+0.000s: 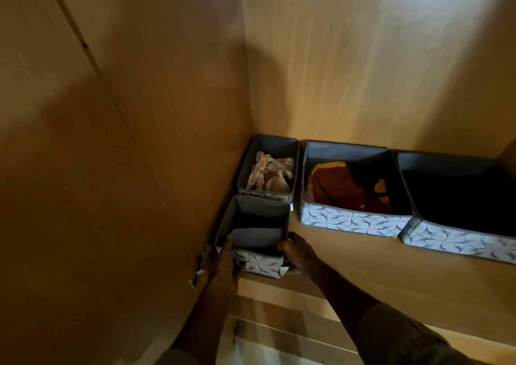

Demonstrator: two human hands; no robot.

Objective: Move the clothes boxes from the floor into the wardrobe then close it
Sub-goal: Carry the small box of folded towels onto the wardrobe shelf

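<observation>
Box (pixel 252 237) in hand: small, open-topped, fabric-sided, grey lining inside, grey-and-white leaf print on outer front panel. Contents: folded grey cloth, lying flat in near half. Positioned on wardrobe shelf (pixel 363 255) at front left corner, near shelf's front edge, left side close against wardrobe side wall (pixel 139 141). Whether base rests fully on shelf: cannot tell.

Left hand (pixel 223 264): closed on box's near left corner, thumb on top rim, fingers curled around front panel. Right hand (pixel 297 253): closed on near right corner, fingers wrapped against right side and underside edge. Both forearms reaching in from 6 o'clock.

Second small box (pixel 268 169): directly at 12 o'clock of held box, touching or nearly touching it, set in rear left corner. Same grey lining and leaf print. Filled with crumpled beige cloth.

Medium box (pixel 354 185): at 2 o'clock of held box, against back wall (pixel 363 57), just beside second small box. Same pattern. Holding rust-brown and mustard-yellow garments, with red-and-white checked piece at left edge.

Large box (pixel 458 205): at 3 o'clock of medium box, touching it at near corner, cut off by right frame edge. Interior dark; contents indistinguishable.

Hinge hardware (pixel 202 264): on side wall, just at 9 o'clock of left hand.
</observation>
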